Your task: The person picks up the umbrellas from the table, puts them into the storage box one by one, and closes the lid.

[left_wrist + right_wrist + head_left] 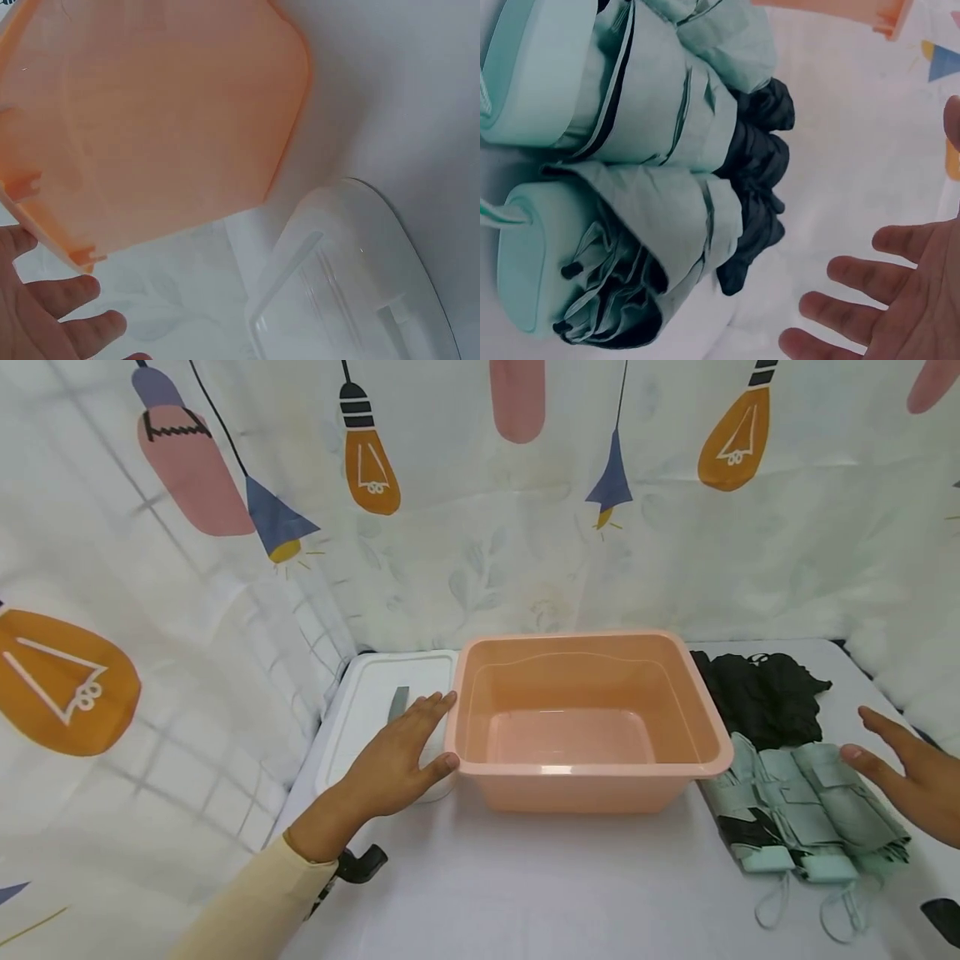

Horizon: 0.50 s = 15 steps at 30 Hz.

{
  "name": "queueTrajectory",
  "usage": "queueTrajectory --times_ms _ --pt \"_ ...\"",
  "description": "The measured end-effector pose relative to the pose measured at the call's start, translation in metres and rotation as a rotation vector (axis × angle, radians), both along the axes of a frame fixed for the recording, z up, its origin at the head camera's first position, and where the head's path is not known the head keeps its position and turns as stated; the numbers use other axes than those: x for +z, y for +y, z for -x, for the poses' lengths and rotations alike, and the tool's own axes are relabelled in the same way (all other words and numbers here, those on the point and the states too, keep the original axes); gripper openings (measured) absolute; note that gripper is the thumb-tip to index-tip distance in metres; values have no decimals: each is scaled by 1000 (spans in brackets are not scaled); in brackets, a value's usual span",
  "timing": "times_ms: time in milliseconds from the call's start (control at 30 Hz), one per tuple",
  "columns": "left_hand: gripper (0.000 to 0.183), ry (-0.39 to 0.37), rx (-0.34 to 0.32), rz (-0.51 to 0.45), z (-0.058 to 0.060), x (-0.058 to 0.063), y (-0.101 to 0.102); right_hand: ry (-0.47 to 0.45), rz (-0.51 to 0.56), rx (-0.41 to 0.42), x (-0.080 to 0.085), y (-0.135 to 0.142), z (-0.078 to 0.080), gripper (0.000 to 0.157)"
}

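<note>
A peach plastic basin (588, 789) stands in the middle of the table, with nothing seen inside it. My left hand (405, 756) is at its left rim, fingers extended; in the left wrist view the fingers (66, 296) are spread beside the rim's corner. My right hand (918, 777) is held with fingers apart over the right side of the table, gripping nothing. Nearest to it lie several folded pale green umbrellas (802, 802) side by side, wrist loops toward me. Behind them is a crumpled black fabric bundle (772, 693). The right wrist view shows the umbrellas (682, 120) close up.
Left of the basin lies a white plastic box or lid (367, 714) with a grey strip (398, 702) on it, partly behind my left hand. A white cloth (525, 885) covers the table. Printed curtains (480, 560) hang behind and at the left, close to the table edge.
</note>
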<state>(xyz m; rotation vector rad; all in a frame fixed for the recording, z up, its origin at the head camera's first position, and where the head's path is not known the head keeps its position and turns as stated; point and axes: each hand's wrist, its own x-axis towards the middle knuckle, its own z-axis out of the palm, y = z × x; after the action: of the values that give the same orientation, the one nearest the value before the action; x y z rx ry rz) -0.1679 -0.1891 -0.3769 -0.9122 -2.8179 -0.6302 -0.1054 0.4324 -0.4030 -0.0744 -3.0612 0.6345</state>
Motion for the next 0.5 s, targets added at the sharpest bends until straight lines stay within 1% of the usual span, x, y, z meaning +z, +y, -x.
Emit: queueTrajectory --times_ms 167,333,500 --pt "82 -35 -27 -39 -1 -1 -3 -5 25 -33 -11 7 3 85" --pt "83 -65 -39 -71 -2 -2 -3 -4 18 -72 -21 13 1 85" --pt "84 -84 -44 -88 -2 -4 -1 -12 25 -104 -35 21 -1 85"
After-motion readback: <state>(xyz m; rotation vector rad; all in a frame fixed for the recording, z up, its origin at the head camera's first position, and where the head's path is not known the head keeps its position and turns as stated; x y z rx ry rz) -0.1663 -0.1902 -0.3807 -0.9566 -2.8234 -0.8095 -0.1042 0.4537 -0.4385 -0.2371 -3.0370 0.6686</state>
